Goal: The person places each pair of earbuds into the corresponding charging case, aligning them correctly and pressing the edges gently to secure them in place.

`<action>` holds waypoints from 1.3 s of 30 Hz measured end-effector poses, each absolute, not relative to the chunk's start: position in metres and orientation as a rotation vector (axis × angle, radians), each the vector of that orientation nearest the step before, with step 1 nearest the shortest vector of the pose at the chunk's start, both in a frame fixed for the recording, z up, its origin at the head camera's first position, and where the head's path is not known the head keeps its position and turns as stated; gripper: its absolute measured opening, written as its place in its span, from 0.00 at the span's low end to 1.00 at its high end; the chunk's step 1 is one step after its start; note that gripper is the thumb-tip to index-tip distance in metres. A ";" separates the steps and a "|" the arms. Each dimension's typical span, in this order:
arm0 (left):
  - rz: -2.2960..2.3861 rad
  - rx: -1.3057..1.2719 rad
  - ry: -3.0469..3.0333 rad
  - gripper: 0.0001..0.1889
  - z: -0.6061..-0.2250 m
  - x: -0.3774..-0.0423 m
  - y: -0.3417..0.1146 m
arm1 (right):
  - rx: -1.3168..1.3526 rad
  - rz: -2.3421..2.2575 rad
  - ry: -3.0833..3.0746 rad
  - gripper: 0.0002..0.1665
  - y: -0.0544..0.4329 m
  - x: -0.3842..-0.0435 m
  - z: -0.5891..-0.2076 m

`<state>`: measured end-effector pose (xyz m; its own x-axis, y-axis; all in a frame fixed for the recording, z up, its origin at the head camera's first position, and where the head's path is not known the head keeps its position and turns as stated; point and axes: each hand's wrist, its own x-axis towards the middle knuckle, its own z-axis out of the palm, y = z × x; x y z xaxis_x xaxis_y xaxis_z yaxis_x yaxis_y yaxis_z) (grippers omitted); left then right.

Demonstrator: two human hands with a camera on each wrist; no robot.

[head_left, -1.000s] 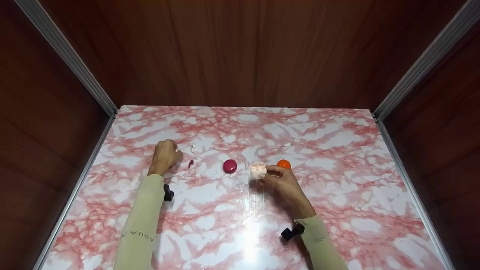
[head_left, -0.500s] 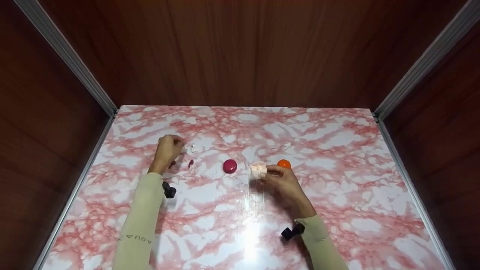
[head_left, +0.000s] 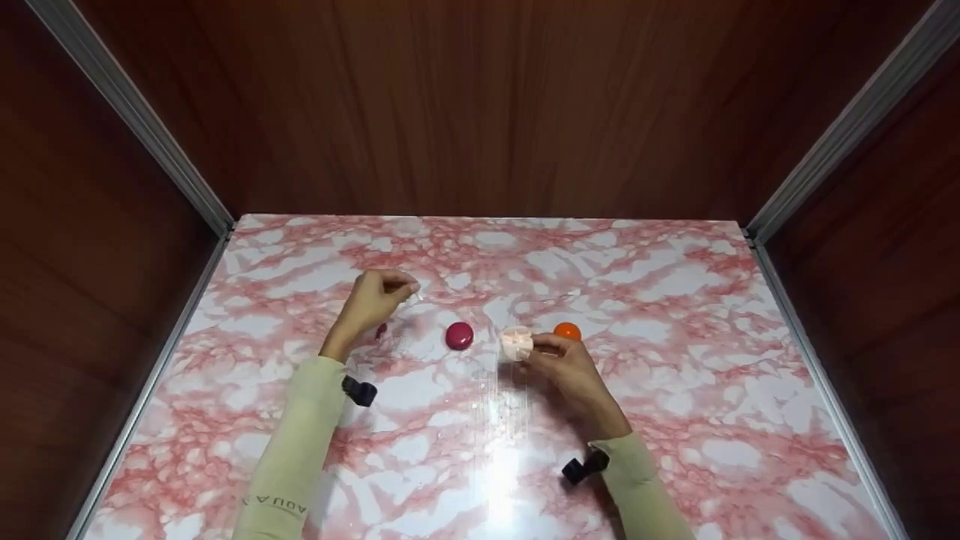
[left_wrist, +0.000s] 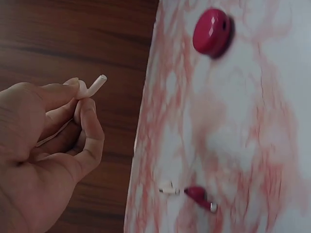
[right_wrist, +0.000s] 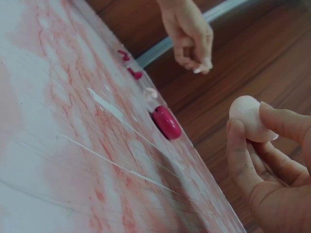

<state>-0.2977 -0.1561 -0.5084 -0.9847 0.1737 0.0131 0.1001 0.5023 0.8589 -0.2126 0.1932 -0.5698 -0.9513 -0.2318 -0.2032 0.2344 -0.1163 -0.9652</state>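
Note:
In the left wrist view my left hand (left_wrist: 53, 131) pinches a white earbud (left_wrist: 92, 88) between thumb and fingertips, its stem pointing outward. The head view has this hand (head_left: 375, 296) raised over the left part of the table. My right hand (head_left: 570, 371) grips a small, pale, round earbud case (head_left: 516, 343) by its right side, slots showing on top. From the right wrist view, thumb and fingers hold the case (right_wrist: 247, 116) at its edges. A second white earbud (left_wrist: 168, 188) lies on the table beside a dark pink earbud (left_wrist: 199, 195).
A dark pink round case (head_left: 459, 336) rests between the hands. Just beyond my right hand is an orange round object (head_left: 568, 331), partly covered by it. Another dark pink earbud (right_wrist: 124, 55) lies farther left. Brown wooden panels (head_left: 480, 105) enclose the marbled table (head_left: 675, 375).
My left hand has moved right and lifted from the left-hand earbuds, carrying a white earbud. The right hand keeps holding the pale case in the same place.

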 end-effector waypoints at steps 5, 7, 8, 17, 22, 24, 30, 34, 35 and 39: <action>1.653 0.323 2.561 0.14 -0.507 -0.289 -0.137 | -0.025 -2.136 1.869 0.24 0.192 -0.212 -0.572; 1.747 0.351 2.481 0.13 -0.507 -0.285 -0.130 | -0.022 -2.132 1.873 0.23 0.192 -0.212 -0.573; 1.804 0.358 2.429 0.13 -0.508 -0.283 -0.126 | -0.015 -2.130 1.875 0.23 0.192 -0.212 -0.573; 2.010 0.403 2.255 0.12 -0.518 -0.267 -0.092 | 0.001 -2.122 1.890 0.23 0.191 -0.212 -0.572; 1.997 0.499 2.305 0.12 -0.520 -0.256 -0.074 | 0.012 -2.120 1.892 0.23 0.190 -0.212 -0.571; 2.003 0.528 2.305 0.12 -0.522 -0.253 -0.068 | 0.003 -2.125 1.887 0.23 0.189 -0.212 -0.571; 1.977 0.579 2.349 0.11 -0.524 -0.246 -0.053 | 0.006 -2.140 1.888 0.22 0.188 -0.211 -0.570; 1.932 0.580 2.409 0.09 -0.524 -0.244 -0.047 | 0.011 -2.148 1.891 0.22 0.187 -0.211 -0.569; 1.916 0.581 2.426 0.09 -0.525 -0.244 -0.045 | 0.011 -2.145 1.895 0.22 0.187 -0.210 -0.569; 1.874 0.592 2.456 0.09 -0.526 -0.242 -0.040 | -0.016 -2.123 1.911 0.23 0.187 -0.210 -0.568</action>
<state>-0.2419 -0.0398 -0.5262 -0.9291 0.2916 0.2274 0.2964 0.2192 0.9296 -0.2095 0.1873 -0.5683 -0.9597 -0.2160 -0.1797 0.2014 -0.0825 -0.9760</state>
